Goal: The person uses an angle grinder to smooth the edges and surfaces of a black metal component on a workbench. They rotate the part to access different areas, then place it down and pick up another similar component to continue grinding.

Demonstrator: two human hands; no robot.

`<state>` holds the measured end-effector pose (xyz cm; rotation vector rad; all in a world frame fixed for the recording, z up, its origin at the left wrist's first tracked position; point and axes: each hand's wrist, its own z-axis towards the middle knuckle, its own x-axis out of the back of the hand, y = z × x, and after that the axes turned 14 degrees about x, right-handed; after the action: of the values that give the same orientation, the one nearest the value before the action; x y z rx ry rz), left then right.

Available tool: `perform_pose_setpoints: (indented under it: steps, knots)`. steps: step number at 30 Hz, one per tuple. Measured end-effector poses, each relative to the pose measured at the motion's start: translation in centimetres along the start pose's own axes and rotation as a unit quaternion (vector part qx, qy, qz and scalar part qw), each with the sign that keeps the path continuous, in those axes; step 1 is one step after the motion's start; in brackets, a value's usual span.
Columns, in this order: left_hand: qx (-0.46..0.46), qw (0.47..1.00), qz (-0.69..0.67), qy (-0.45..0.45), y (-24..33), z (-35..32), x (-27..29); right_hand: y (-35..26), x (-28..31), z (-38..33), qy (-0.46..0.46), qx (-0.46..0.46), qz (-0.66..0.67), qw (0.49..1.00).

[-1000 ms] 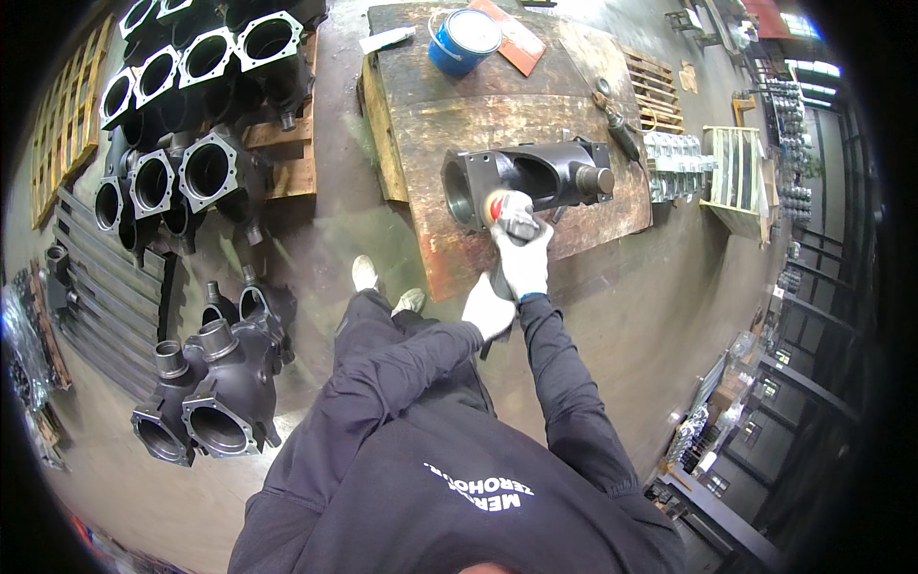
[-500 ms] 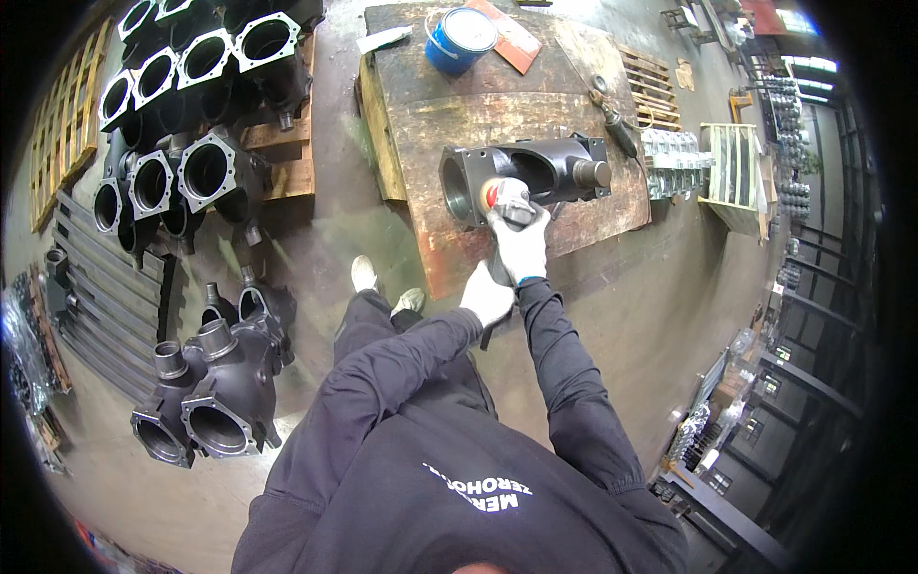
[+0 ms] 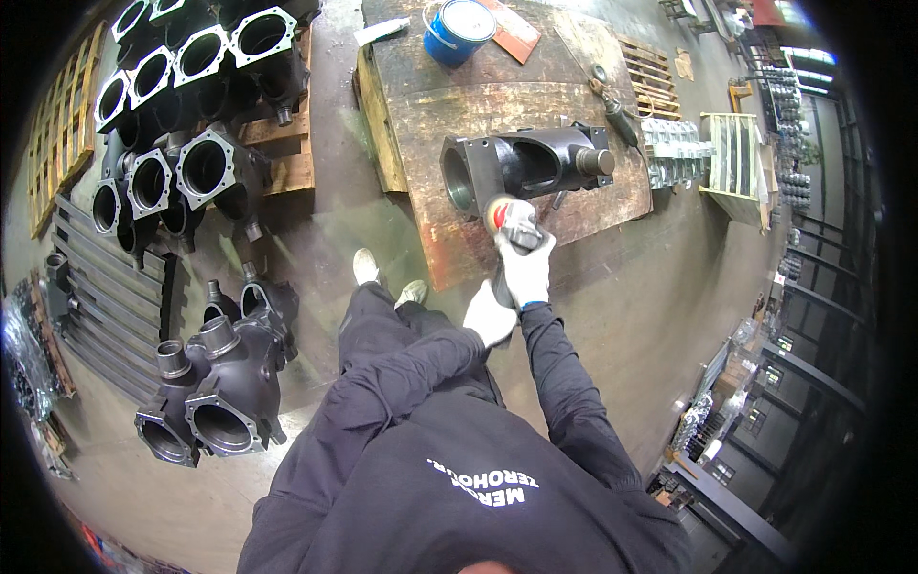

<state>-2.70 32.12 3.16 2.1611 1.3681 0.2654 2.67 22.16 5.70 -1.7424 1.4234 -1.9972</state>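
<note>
A black cast metal housing (image 3: 521,167) with a round open end lies on its side on a rusty steel work table (image 3: 478,100). I hold a hand-held angle grinder (image 3: 510,222) with a round disc just below the housing's open end. My right hand (image 3: 526,273), in a white glove, grips the grinder's head. My left hand (image 3: 489,316), also gloved in white, holds the tool's rear end closer to my body. Whether the disc touches the housing I cannot tell.
A blue paint can (image 3: 459,29) and a reddish plate (image 3: 512,29) sit at the table's far end. Several black flanged castings (image 3: 182,115) rest on pallets at left, more (image 3: 215,383) on the floor. Metal racks (image 3: 732,153) stand to the right.
The grinder and both hands have stayed below the housing's open end, shifting only slightly. My view has tilted a little.
</note>
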Motion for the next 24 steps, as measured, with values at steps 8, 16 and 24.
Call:
perform_pose_setpoints:
  steps: [8,16,24]
  knots:
    - [-0.055,0.997,0.037,0.037,3.5,6.0,1.7,-0.7,-2.3,6.2,0.017,0.033,0.057,0.998]
    - [-0.042,0.998,0.026,0.035,1.8,4.2,0.6,0.0,-1.6,4.1,0.008,0.017,0.051,0.999]
    - [-0.149,0.986,-0.054,0.05,5.4,10.0,3.4,-4.9,-4.3,10.0,-0.039,0.071,0.027,0.996]
